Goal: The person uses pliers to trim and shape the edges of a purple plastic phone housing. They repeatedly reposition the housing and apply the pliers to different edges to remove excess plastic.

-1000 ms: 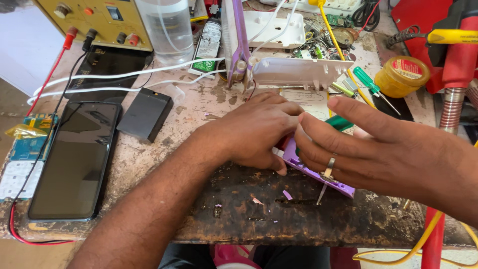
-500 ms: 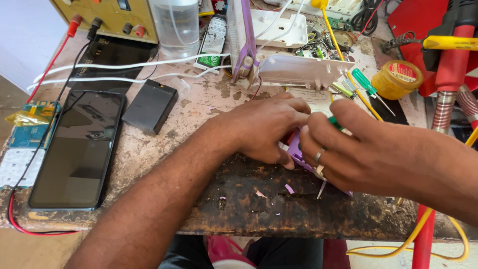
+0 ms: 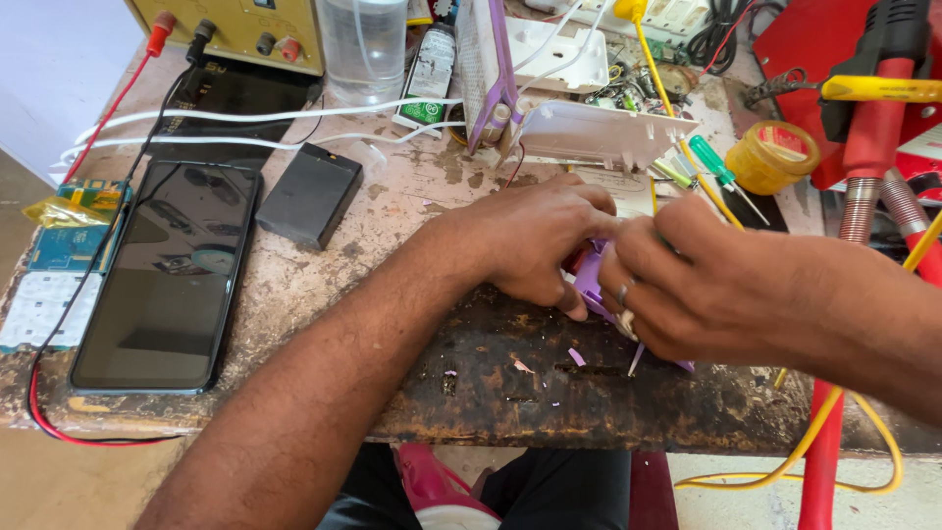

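My left hand (image 3: pixel 530 245) presses down on a small purple plastic part (image 3: pixel 591 285) at the worn front of the workbench. My right hand (image 3: pixel 677 290), with rings on two fingers, curls over the same purple part from the right, fingers closed on it. Most of the part is hidden under both hands; only a purple edge shows between them. A thin metal tip (image 3: pixel 636 359) pokes out below my right hand. Small purple chips (image 3: pixel 577 357) lie on the dark wood just in front.
A black smartphone (image 3: pixel 162 275) lies at the left, beside a black battery block (image 3: pixel 309 194). A circuit board (image 3: pixel 59 250), white cables (image 3: pixel 245 128), a white plastic casing (image 3: pixel 599 132), green screwdrivers (image 3: pixel 721 177), a yellow tape roll (image 3: pixel 770 157) and a red tool (image 3: pixel 873 128) crowd the bench.
My right hand has closed from flat, spread fingers into a curled grip over the purple part, moving in against my left hand. The camera view has shifted a little.
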### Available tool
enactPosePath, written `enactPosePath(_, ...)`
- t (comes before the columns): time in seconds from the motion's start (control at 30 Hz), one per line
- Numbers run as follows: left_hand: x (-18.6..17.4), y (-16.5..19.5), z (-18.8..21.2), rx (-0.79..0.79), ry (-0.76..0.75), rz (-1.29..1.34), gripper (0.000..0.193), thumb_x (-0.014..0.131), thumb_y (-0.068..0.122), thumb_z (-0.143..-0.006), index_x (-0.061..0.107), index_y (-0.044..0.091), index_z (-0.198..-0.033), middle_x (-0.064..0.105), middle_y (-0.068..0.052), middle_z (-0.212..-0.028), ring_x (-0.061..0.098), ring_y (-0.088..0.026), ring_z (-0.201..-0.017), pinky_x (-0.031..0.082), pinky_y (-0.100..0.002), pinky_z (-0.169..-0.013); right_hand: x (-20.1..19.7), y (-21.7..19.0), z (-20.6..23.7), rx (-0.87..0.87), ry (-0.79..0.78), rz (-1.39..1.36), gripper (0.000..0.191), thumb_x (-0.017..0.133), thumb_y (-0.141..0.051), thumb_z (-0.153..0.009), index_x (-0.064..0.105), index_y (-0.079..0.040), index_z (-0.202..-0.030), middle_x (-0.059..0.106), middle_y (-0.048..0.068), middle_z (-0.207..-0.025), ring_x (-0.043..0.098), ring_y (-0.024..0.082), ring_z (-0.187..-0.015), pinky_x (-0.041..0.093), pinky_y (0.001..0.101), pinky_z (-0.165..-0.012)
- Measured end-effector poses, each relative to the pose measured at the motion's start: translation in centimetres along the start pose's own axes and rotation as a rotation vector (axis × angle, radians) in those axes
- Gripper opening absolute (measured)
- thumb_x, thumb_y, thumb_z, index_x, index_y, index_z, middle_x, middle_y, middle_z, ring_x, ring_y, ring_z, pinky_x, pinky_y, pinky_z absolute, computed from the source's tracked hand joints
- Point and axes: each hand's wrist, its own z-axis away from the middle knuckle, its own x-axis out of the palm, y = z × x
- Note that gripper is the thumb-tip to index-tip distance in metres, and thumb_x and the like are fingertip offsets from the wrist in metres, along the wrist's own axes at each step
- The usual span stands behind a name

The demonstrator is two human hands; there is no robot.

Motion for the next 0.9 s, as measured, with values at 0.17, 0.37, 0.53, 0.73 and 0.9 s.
enactPosePath(0.17,-0.4,0.6,-0.1,-0.046,-0.047,-0.033,0.093,0.099,0.034,-0.054,0.06,0.009,-0.135,0.057,-0.011,-0.138,0.05,-0.032,-0.132,0.042,-0.043,-0.109,2.1,-0.3,1.5,0.205,-0.079,-0.265,0.033,0.068,-0.028,-0.081,0.069,-0.014,-0.111,0.065,0.003,-0.103,0.06,0.027,-0.092,0.046,0.0388,-0.066)
enactPosePath(0.37,-0.9,0.9,0.1,-0.008,-0.006,-0.024,0.102,0.1,0.025,-0.048,0.055,0.01,-0.139,0.058,-0.009,-0.137,0.048,-0.03,-0.135,0.039,-0.042,-0.112,1.8,-4.1,1.9,0.77,-0.227,-0.522,0.066,0.078,-0.045,-0.065,0.07,-0.027,-0.128,0.067,-0.002,-0.112,0.06,0.021,-0.11,0.046,0.0424,-0.091)
enactPosePath(0.53,-1.2,1.3,0.2,-0.034,-0.01,0.007,0.1,0.099,0.019,-0.046,0.056,0.013,-0.137,0.06,-0.005,-0.136,0.048,-0.03,-0.135,0.041,-0.043,-0.109,1.1,-5.9,1.7,0.819,-0.015,-0.46,0.074,0.077,-0.044,-0.056,0.072,-0.024,-0.127,0.066,0.002,-0.122,0.055,0.025,-0.122,0.038,0.0525,-0.105)
enactPosePath(0.73,-1.5,1.6,0.2,-0.028,0.009,-0.013,0.098,0.1,0.021,-0.042,0.058,0.014,-0.13,0.061,-0.004,-0.132,0.048,-0.031,-0.134,0.042,-0.045,-0.107,1.1,-5.9,1.0,0.851,-0.078,-0.532,0.071,0.075,-0.044,-0.061,0.07,-0.022,-0.128,0.064,0.003,-0.125,0.054,0.025,-0.125,0.037,0.0524,-0.105)
enactPosePath(0.9,-1.3,1.7,-0.1,-0.07,-0.001,-0.046,0.1,0.1,0.023,-0.04,0.056,0.015,-0.13,0.059,-0.002,-0.133,0.047,-0.029,-0.133,0.041,-0.046,-0.106,1.3,-6.7,1.3,0.91,-0.188,-0.693,0.081,0.075,-0.049,-0.057,0.065,-0.021,-0.133,0.064,0.004,-0.127,0.055,0.025,-0.126,0.04,0.0536,-0.102)
